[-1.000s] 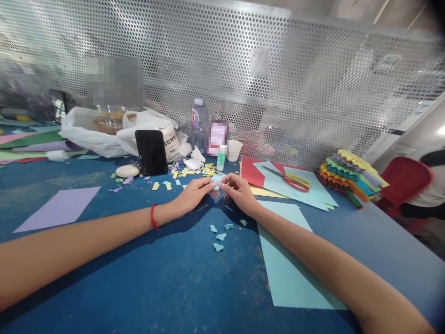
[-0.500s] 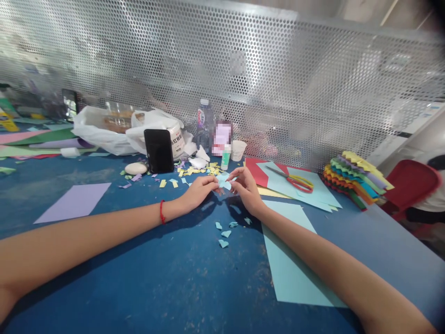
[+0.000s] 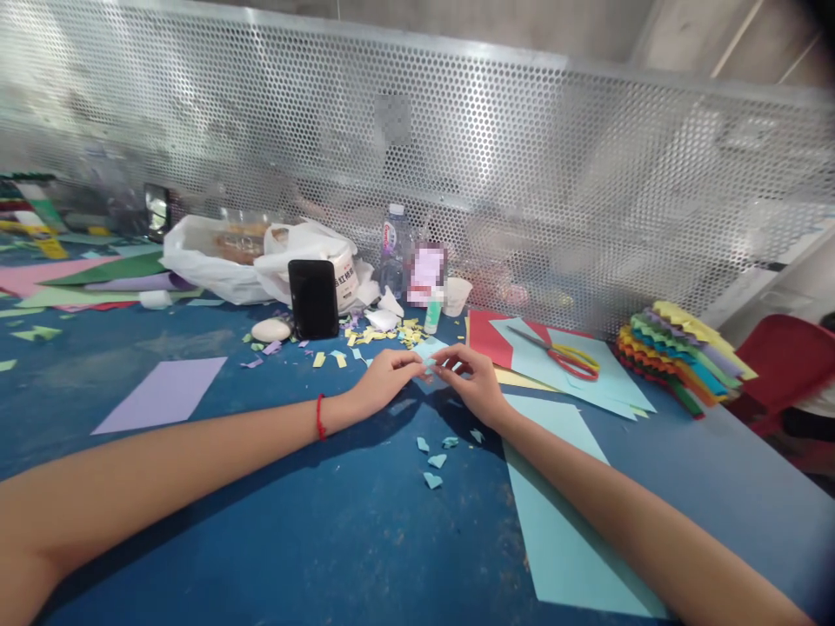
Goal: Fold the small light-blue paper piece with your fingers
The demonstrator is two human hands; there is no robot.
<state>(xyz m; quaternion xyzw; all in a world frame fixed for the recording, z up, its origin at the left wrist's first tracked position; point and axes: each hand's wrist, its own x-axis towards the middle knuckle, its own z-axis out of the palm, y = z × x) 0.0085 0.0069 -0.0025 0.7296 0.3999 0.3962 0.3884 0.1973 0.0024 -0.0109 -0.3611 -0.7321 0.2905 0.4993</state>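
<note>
Between my hands sits a small piece of light-blue paper (image 3: 427, 352), pinched just above the blue tabletop (image 3: 196, 539). My left hand (image 3: 384, 380) and right hand (image 3: 473, 382) have just closed in, so my fingertips (image 3: 444, 365) now meet on the paper where a moment ago a gap showed between them. Both hands are gripping it, fingers curled and nearly touching. My fingers hide most of the piece, so I can't make out its exact shape or how it's folded.

A red cord circles my left wrist (image 3: 320, 417). Just below my hands lie a few light-blue paper scraps (image 3: 437, 461), and a larger light-blue sheet (image 3: 561, 513) runs under my right forearm. Beyond my right hand, scissors with red and yellow handles (image 3: 567, 363) rest on a pile of coloured paper (image 3: 486, 339), beside a stack of zigzag-folded strips (image 3: 678, 356). Ahead of my left hand are yellow clippings (image 3: 382, 335) and a black phone (image 3: 313, 300). A pink-and-white item behind them is blurred out (image 3: 427, 274), so I can't tell what it is.
</note>
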